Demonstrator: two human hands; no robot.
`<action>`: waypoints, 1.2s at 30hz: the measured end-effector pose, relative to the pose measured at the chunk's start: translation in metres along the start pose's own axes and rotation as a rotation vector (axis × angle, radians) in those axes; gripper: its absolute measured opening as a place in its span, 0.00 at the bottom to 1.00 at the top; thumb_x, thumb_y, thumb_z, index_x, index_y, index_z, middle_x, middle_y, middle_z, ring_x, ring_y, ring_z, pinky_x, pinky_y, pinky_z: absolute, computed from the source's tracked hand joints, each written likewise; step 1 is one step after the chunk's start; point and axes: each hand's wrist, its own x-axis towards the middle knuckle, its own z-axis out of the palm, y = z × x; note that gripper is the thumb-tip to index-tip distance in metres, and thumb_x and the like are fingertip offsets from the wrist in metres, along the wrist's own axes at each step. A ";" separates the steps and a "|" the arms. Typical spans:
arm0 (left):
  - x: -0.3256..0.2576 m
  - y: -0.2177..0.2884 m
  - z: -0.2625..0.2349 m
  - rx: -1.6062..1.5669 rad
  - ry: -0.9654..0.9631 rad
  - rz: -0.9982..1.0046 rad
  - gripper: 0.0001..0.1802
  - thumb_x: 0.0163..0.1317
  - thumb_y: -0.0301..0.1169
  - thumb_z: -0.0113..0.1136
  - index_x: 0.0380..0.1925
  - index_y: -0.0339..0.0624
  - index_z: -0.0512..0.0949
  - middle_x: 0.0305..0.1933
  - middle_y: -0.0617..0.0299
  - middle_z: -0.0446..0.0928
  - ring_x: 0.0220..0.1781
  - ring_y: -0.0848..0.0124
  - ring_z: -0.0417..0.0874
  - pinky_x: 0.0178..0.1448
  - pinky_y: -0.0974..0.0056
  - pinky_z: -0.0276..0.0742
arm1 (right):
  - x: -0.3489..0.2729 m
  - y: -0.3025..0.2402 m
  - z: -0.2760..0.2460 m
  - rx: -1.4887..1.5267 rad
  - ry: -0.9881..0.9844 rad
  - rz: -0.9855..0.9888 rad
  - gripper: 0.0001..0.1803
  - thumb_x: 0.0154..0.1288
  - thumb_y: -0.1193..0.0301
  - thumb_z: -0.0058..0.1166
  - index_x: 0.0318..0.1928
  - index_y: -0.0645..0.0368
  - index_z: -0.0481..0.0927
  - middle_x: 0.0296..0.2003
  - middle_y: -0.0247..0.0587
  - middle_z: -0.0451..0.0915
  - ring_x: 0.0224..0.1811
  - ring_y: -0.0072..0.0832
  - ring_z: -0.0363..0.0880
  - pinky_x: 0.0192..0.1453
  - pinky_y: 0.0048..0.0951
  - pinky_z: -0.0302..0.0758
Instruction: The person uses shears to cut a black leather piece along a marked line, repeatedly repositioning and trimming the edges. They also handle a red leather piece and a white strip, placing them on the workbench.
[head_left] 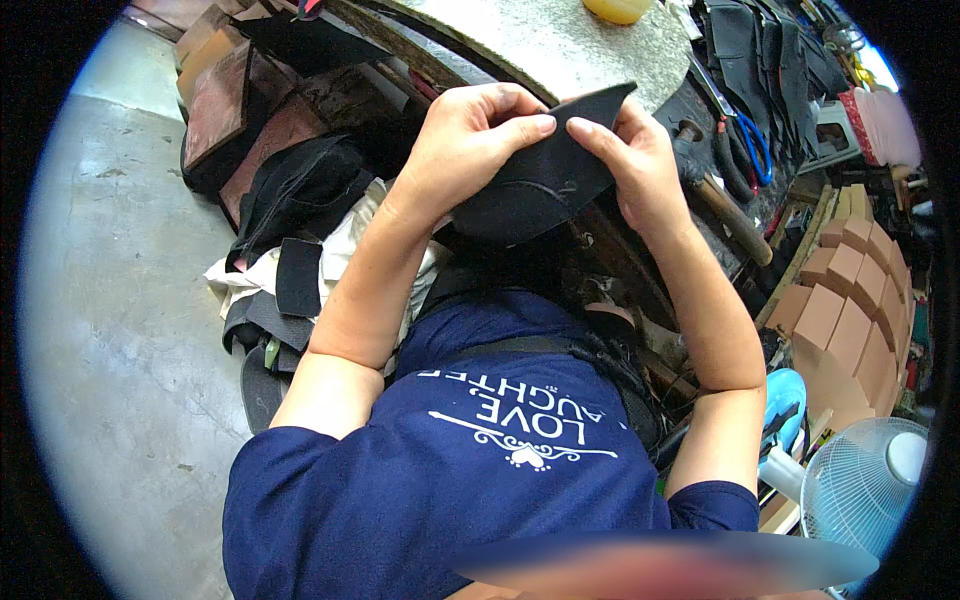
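Black leather piece pinched between left hand and right hand.

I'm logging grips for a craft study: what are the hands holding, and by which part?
Both hands hold one curved black leather piece. The left hand pinches its upper edge; the right hand grips the pointed right end.

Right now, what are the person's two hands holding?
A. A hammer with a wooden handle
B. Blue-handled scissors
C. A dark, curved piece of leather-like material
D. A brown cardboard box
C: the left hand and the right hand both pinch a dark curved piece between them, while the hammer, scissors and boxes lie untouched to the right.
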 end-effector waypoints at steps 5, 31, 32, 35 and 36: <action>-0.012 0.006 0.006 0.034 0.012 0.086 0.07 0.59 0.29 0.63 0.32 0.34 0.82 0.25 0.66 0.80 0.29 0.82 0.77 0.36 0.73 0.74 | -0.002 -0.018 -0.004 0.125 0.013 -0.004 0.06 0.68 0.69 0.58 0.39 0.58 0.82 0.32 0.29 0.82 0.30 0.13 0.78 0.37 0.18 0.76; -0.028 0.041 -0.008 0.263 -0.178 0.409 0.38 0.49 0.34 0.76 0.60 0.34 0.71 0.53 0.58 0.78 0.56 0.69 0.77 0.62 0.66 0.70 | -0.060 -0.057 -0.033 0.306 0.151 -0.258 0.10 0.67 0.77 0.54 0.48 0.64 0.79 0.42 0.44 0.83 0.35 0.36 0.85 0.31 0.38 0.85; -0.029 0.038 -0.012 0.288 -0.224 0.432 0.35 0.50 0.34 0.75 0.57 0.35 0.73 0.50 0.58 0.79 0.53 0.69 0.78 0.60 0.66 0.71 | -0.063 -0.061 -0.042 0.261 0.227 -0.292 0.11 0.68 0.77 0.54 0.49 0.64 0.78 0.43 0.46 0.83 0.37 0.37 0.85 0.32 0.39 0.85; -0.028 0.027 -0.010 0.274 -0.261 0.415 0.19 0.56 0.31 0.70 0.46 0.34 0.78 0.37 0.57 0.80 0.40 0.71 0.80 0.47 0.67 0.75 | -0.076 -0.070 -0.062 0.359 0.428 -0.343 0.11 0.70 0.72 0.53 0.50 0.63 0.77 0.45 0.46 0.82 0.43 0.37 0.84 0.41 0.42 0.85; -0.026 0.024 -0.006 0.255 -0.279 0.408 0.18 0.57 0.31 0.69 0.45 0.35 0.78 0.35 0.56 0.80 0.37 0.71 0.81 0.44 0.67 0.76 | -0.081 -0.071 -0.067 0.377 0.434 -0.319 0.13 0.70 0.72 0.53 0.52 0.63 0.76 0.45 0.45 0.82 0.44 0.37 0.84 0.44 0.42 0.85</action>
